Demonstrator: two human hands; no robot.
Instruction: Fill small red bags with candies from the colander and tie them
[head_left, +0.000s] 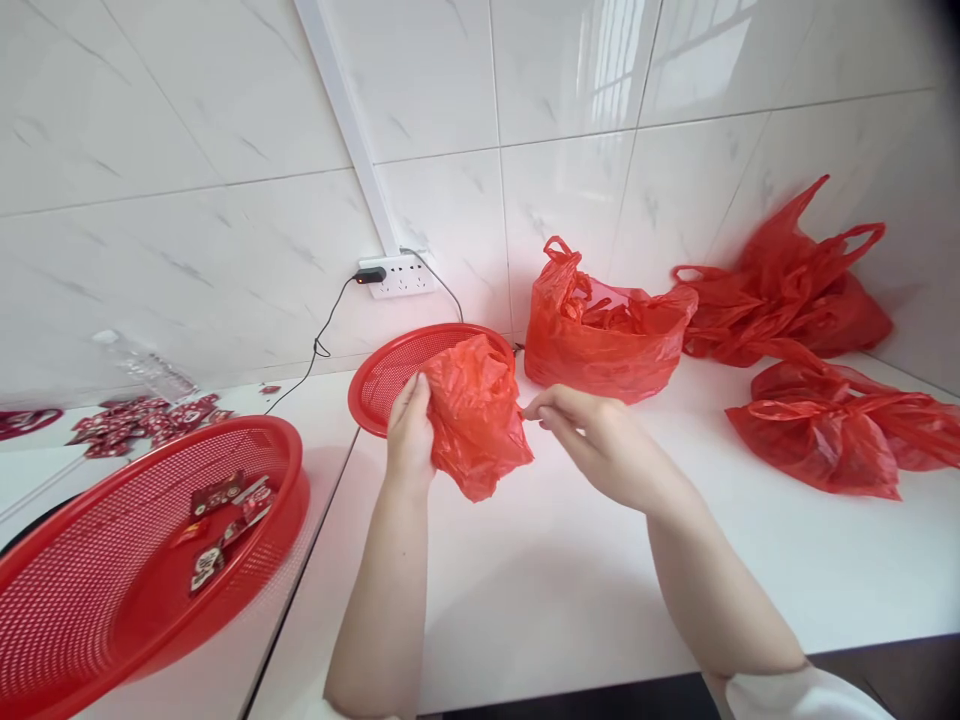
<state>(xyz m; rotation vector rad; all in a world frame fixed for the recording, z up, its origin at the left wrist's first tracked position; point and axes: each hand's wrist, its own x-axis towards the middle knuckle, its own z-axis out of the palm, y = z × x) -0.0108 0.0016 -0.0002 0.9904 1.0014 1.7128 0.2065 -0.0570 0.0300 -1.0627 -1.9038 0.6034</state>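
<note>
A crumpled red plastic bag [478, 415] is held up above the white table. My left hand [411, 430] grips its left side, the thumb lying against the plastic and the other fingers hidden behind. With thumb and fingertips together, my right hand [589, 435] pinches the bag's right edge. What the bag contains, if anything, cannot be seen. Just behind it stands a small red mesh basket [375, 385], partly covered by the bag and my left hand. Beyond my right hand is a larger red plastic bag [600, 360] with more red plastic inside.
At left a big red basket [281, 450] holds several small packets [217, 495]. Behind it lie a pile of red packets [120, 425] and a clear bottle [154, 370]. Red bags [795, 290] and knotted bags [832, 430] occupy the right. A power strip [401, 277] is on the wall.
</note>
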